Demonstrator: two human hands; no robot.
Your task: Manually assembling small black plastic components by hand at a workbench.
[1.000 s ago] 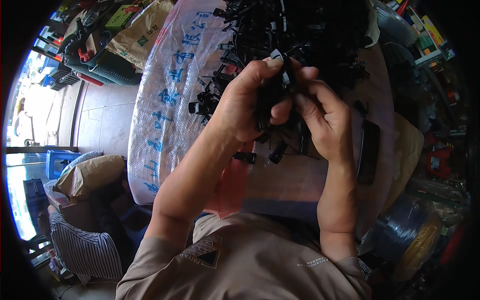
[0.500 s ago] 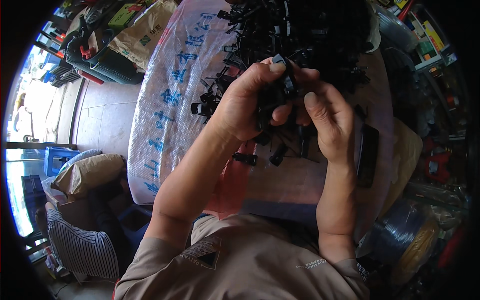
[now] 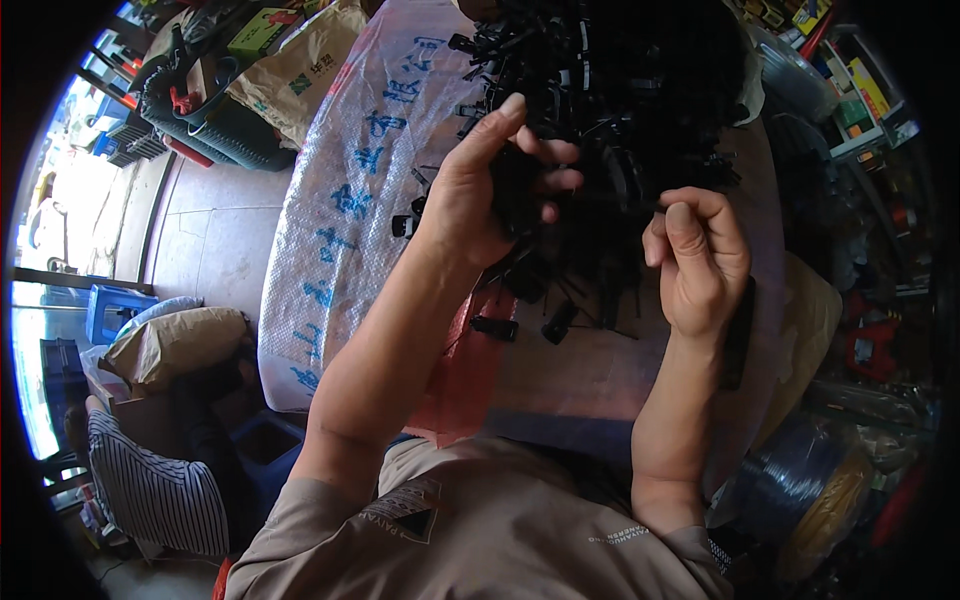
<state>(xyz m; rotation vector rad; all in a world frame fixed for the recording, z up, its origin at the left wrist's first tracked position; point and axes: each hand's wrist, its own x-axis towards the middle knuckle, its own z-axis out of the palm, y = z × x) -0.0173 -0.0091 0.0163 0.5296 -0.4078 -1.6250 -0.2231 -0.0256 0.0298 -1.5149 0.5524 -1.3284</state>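
Observation:
A large heap of small black plastic pieces lies on the table beyond my hands, several with thin leads or tails. My left hand is over the near left of the heap, its fingers curled round a dark clump of such pieces; the thumb is lifted off. To the right, my right hand is closed in a pinch, and what seems a thin black tail shows at its fingertips. Where that tail leads is lost against the dark heap. Loose black pieces lie nearer to me, below the left hand.
A white woven sheet with blue writing covers the table's left side, and a reddish film lies at its near edge. A dark flat object is by my right forearm. Paper sacks and a striped-clothed person are at left.
My hands have moved apart, the right one going right and slightly nearer to me. My left thumb has lifted off the black piece it was pressing.

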